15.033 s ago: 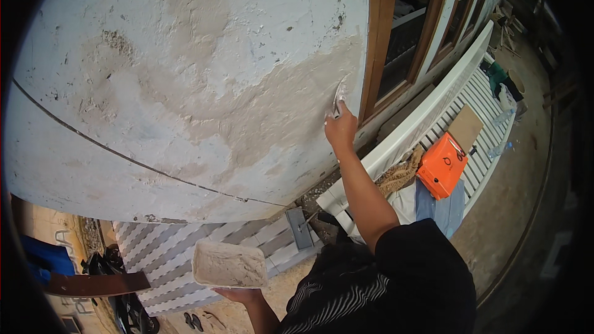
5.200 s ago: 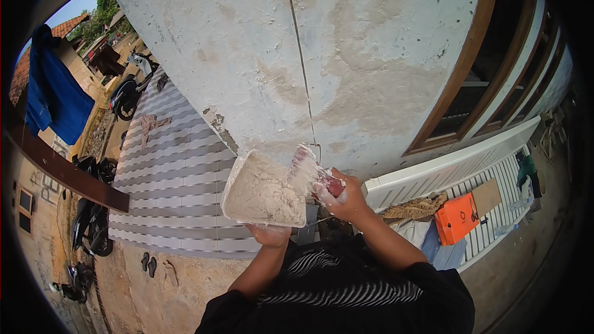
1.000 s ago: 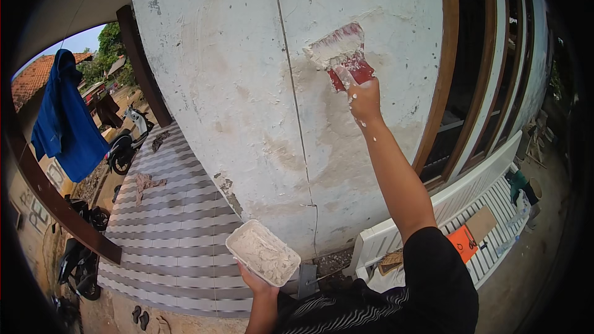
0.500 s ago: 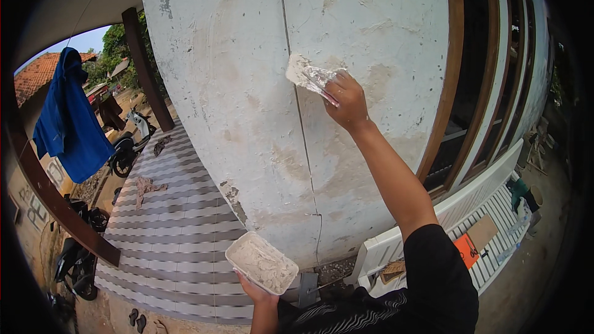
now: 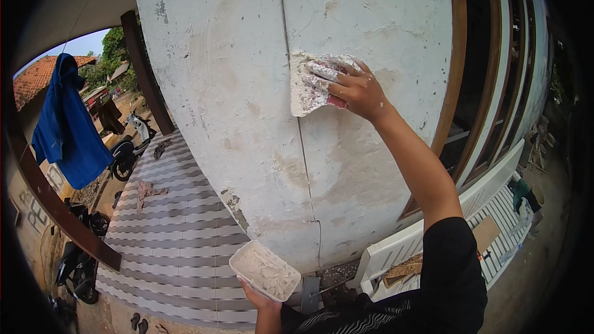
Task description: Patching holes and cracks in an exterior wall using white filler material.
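Observation:
My right hand [image 5: 354,89] is raised and grips a wide putty scraper [image 5: 306,88], its blade coated in pale filler and pressed flat against the white wall [image 5: 223,99], right over a thin vertical crack [image 5: 301,148]. Low down near my body, my left hand [image 5: 260,300] holds a rectangular tray [image 5: 264,269] with pale putty in it, level and apart from the wall. Most of the scraper's handle is hidden by my fingers.
A brown window frame [image 5: 456,86] borders the wall on the right. A grey striped tiled floor [image 5: 173,247] lies below. A blue garment [image 5: 68,127] hangs at left, with scooters [image 5: 127,148] parked beyond. White boards [image 5: 482,204] and clutter sit at lower right.
My right hand has drawn the scraper down and leftward along the wall, from high right of the crack onto the crack. The tray in my left hand has stayed low.

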`<state>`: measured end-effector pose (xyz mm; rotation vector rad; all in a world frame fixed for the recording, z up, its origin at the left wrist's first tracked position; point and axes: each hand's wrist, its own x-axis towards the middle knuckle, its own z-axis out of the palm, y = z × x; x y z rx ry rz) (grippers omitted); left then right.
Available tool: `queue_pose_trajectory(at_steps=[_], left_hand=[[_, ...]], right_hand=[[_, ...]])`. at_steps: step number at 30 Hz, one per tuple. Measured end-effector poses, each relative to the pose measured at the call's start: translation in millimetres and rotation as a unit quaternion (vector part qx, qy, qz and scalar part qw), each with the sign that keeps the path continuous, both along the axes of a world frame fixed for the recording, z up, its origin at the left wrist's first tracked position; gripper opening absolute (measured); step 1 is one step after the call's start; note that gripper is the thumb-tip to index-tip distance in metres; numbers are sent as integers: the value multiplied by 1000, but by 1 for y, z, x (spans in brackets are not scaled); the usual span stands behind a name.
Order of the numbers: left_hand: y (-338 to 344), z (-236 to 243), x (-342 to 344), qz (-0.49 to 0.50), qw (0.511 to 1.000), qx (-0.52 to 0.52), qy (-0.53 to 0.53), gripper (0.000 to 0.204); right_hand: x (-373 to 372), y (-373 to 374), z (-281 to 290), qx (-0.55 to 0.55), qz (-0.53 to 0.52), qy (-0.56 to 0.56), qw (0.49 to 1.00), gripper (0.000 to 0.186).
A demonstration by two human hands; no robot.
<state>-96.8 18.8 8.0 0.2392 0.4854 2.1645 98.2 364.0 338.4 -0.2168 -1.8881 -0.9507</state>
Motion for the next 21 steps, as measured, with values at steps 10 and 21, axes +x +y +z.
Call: queue_pose_trajectory(at_steps=[10, 21], left_hand=[[11, -6, -1, 12, 1000, -13, 18, 70], [33, 3, 7, -5, 999, -34, -8, 68]], right_hand=[[19, 9, 42, 43, -51, -133, 989, 14], [11, -9, 24, -64, -70, -126, 988, 13]])
